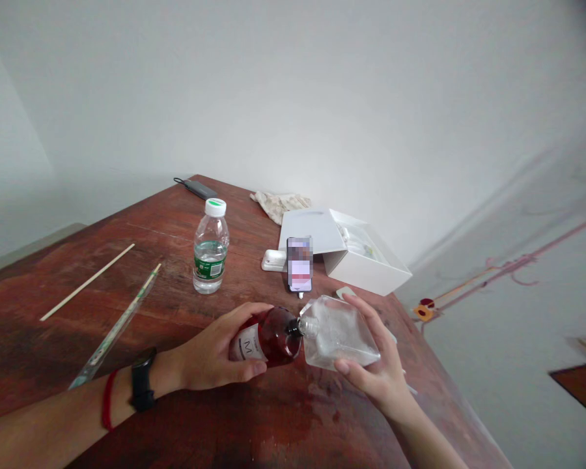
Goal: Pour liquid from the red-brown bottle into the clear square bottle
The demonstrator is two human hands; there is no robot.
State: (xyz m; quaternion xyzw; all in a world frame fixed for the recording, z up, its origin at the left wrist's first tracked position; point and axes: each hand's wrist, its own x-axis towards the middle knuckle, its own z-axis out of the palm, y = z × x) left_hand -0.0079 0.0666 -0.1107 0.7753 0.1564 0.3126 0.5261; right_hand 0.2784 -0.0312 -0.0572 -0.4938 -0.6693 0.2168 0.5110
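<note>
The left grip (209, 345) wraps around the body of a dark red bottle (273, 339), with the fingers across the top and the thumb curled under its label. The bottle lies tilted on its side, just above the desk (254, 423), with its black neck (295, 327) pointing right. The right grip (371, 371) holds a flat, clear plastic flask (336, 332) between the thumb below and the fingers on its far face. The flask's short neck points left and meets the black neck, so the two containers touch mouth to mouth over the near part of the desk.

A black watch (142, 380) and a red band (107, 398) circle the left wrist. Left of the hands lie a long clear tube (114, 332) and a thin wooden stick (88, 282), well apart from each other at one end. Farther ahead stands a water bottle (209, 251) with a green-and-white cap. Beyond the flask are a phone (299, 264) with a blurred screen, a small white case (273, 260), and a white box (366, 260) with its lid raised. A crumpled cloth (279, 205) and a dark power bank (198, 189) with a cable sit at the far edge, against the wall.
</note>
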